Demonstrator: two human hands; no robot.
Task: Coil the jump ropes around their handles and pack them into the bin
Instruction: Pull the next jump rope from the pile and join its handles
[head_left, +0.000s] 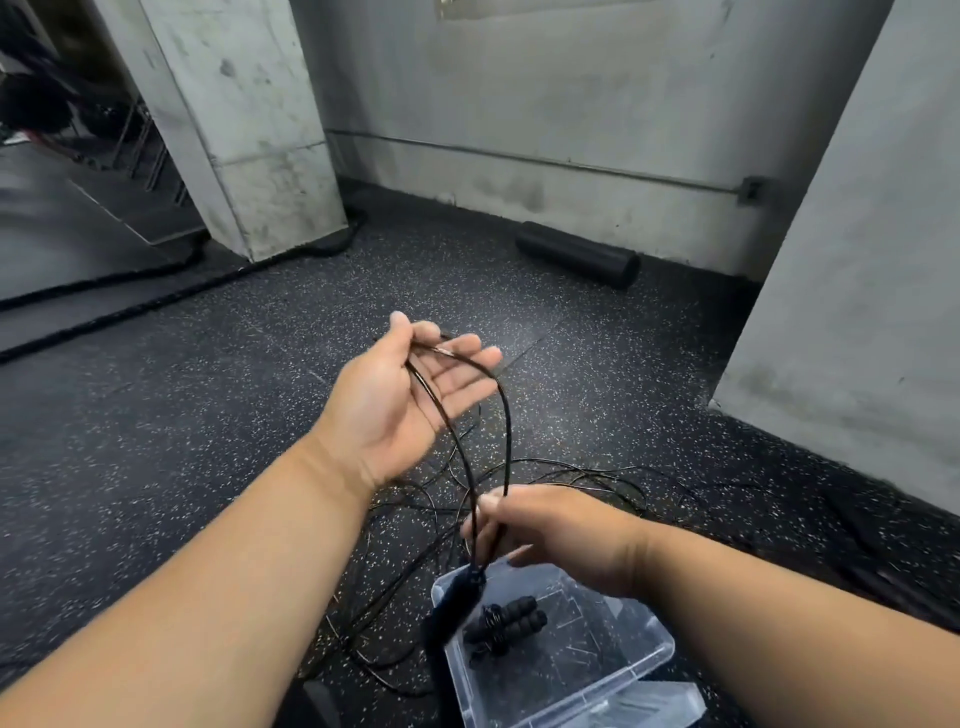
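Jump rope (485, 415) looped over open left hand (400, 400), right hand (545, 530) pinching it, bin (644, 660) below

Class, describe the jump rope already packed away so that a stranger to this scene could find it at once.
Start at the clear bin on the speckled floor, bottom centre. Inside lies the packed rope: two black foam handles side by side with cord wound tightly round them. The other ropes sprawl loose on the floor or hang from the hands.

Two hands (405, 395) (561, 535), one bin (639, 670), one coiled rope (506, 621), one foam roller (576, 253).
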